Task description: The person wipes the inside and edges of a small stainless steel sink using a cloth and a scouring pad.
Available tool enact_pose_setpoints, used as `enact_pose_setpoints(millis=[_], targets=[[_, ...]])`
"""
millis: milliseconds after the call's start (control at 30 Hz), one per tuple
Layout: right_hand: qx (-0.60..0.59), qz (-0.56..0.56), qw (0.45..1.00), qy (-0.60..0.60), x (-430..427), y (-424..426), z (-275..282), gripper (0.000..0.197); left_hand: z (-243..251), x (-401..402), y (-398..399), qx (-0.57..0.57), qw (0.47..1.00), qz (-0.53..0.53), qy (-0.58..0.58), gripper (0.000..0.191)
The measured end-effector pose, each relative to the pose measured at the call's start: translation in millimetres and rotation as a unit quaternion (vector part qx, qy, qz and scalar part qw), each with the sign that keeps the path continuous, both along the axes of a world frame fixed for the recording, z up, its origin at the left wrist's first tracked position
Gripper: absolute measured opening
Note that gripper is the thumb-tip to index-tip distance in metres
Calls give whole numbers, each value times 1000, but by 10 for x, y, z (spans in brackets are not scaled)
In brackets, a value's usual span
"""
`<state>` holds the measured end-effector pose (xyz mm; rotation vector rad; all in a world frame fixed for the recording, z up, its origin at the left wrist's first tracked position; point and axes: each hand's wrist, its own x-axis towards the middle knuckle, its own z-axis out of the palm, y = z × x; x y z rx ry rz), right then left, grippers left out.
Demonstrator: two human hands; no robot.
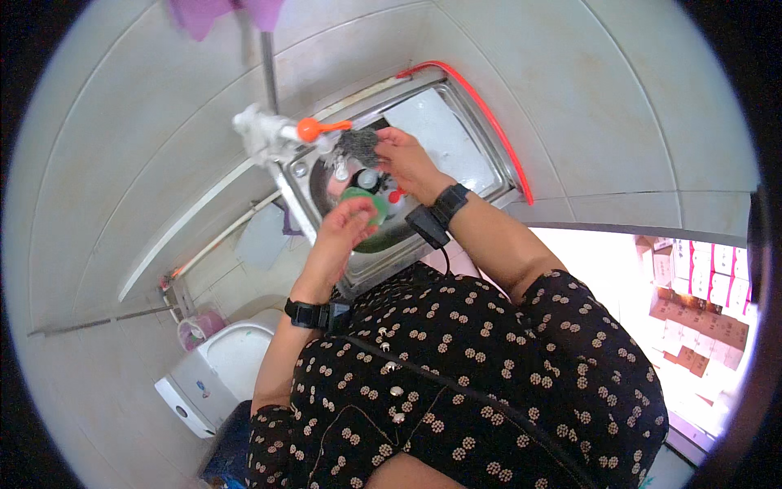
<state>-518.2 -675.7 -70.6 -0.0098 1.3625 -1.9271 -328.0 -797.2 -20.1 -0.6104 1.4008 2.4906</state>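
Over a stainless steel sink (308, 208), my left hand (348, 229) holds a green translucent item (377, 208), perhaps a lid or small dish, between thumb and fingers. My right hand (406, 160) grips a dark grey mesh scouring pad (359, 147) beside the faucet with its orange lever handle (311, 129). Water appears to run below the spout. Under my hands the basin holds a round white item (368, 178), something red (394, 196) and something pink (337, 186), partly hidden. The two hands are apart.
A white board (440, 137) lies on the drainboard at the right, inside a red edging strip (489, 113). Tiled walls close in behind the sink. A white toilet (235, 360) and a pink bin (204, 330) stand lower left. Stacked boxes (702, 305) show through a doorway on the right.
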Motion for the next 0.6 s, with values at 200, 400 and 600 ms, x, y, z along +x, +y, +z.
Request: enact_pose_setpoints(millis=[200,400,600], targets=[[406,8,760,508,-541,1694,-580,21,-332,-352,807,26,989,-147,19,40],[302,312,643,631,-367,1996,-745,13,-1212,-691,1625,-39,993,-61,-91,81],[355,189,647,647,-1164,1483,-509,24,-1414,-936,2091,-38,996,31,-79,82]])
